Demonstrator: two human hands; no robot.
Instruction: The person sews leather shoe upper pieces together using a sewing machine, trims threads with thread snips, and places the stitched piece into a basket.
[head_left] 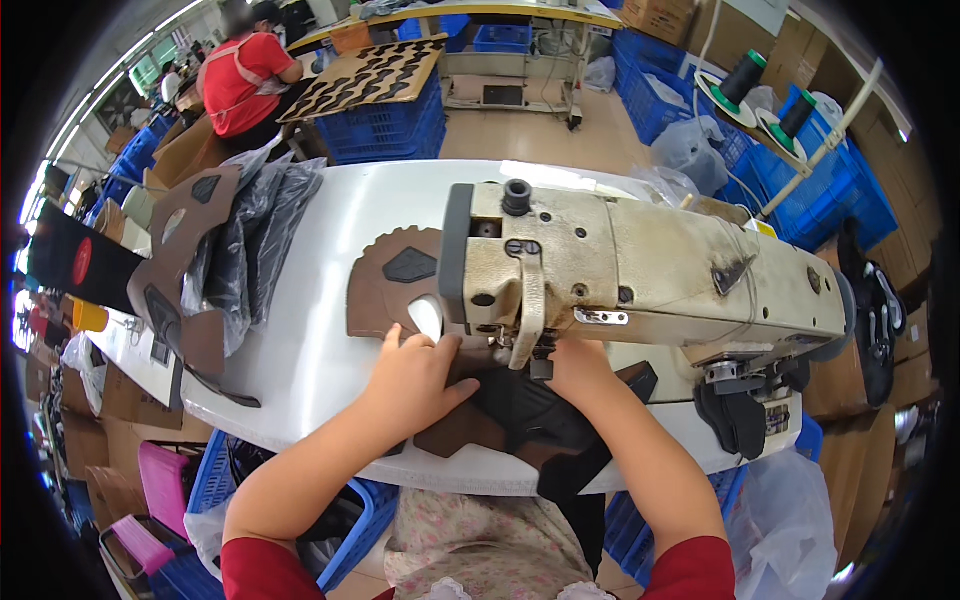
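Note:
My left hand lies on a brown shoe-upper piece, its fingers somewhat apart and pressing down to the left of the needle area. That brown piece has a scalloped edge, a dark patch and a white oval; it reaches under the head of a beige sewing machine. My right hand is close behind the needle area, and the machine hides its fingers. Between my forearms, black material joined to brown parts spreads over the front of the white table and hangs past its edge.
More brown pieces and dark plastic-wrapped material rest at the table's left. Thread cones stand at the far right, near blue crates. Beyond the table, a person in red works beside a board of dark cut pieces.

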